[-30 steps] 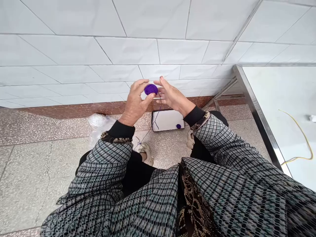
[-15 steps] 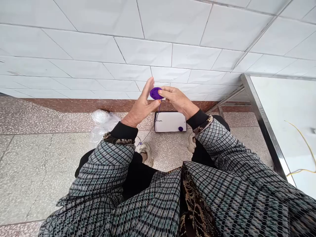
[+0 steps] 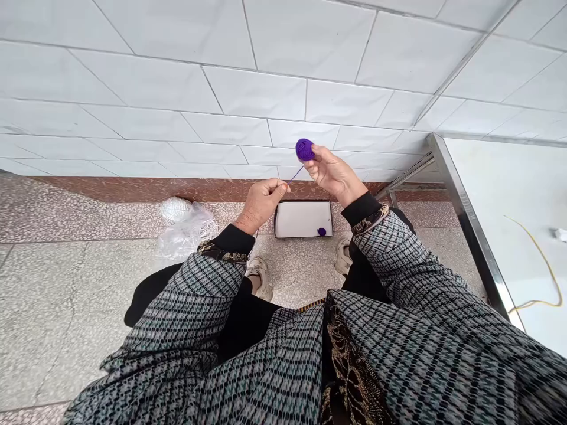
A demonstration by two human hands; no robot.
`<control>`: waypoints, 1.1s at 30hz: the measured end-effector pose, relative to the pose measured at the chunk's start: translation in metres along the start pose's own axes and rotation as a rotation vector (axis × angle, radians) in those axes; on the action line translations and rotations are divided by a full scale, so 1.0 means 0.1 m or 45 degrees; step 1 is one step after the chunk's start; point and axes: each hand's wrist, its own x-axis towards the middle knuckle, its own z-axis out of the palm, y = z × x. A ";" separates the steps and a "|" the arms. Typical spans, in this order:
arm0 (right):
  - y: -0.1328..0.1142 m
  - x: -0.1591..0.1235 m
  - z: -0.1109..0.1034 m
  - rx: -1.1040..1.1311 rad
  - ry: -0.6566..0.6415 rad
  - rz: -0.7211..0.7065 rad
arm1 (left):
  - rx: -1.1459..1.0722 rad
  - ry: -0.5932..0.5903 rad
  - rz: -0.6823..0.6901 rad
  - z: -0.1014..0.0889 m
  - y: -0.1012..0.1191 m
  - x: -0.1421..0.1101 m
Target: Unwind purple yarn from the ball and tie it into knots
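1. Yarn ball (image 3: 304, 149): pinched in fingers of right hand (image 3: 333, 174), raised well above tray (image 3: 296, 217).
2. Strand (image 3: 296, 173): nipped between fingers of left hand (image 3: 262, 204), running straight to ball.
3. Best kept lightly, evenly taut; support ball without crushing.

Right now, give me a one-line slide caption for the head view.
Right hand holds up a purple yarn ball while the left hand pinches its taut strand.
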 end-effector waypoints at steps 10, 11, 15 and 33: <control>0.05 0.00 -0.10 -0.531 -0.028 -0.126 | 0.323 -0.190 0.101 -0.09 -0.03 0.03; 0.07 0.02 -0.10 -0.646 -0.020 -0.181 | 0.334 -0.197 0.131 -0.11 -0.02 0.02; 0.20 0.09 -0.15 -1.123 -0.043 -0.419 | 0.350 -0.203 0.204 -0.18 0.06 0.00; 0.16 0.06 -0.02 -0.775 -0.195 -0.403 | -0.153 -0.523 0.060 -0.13 0.15 0.05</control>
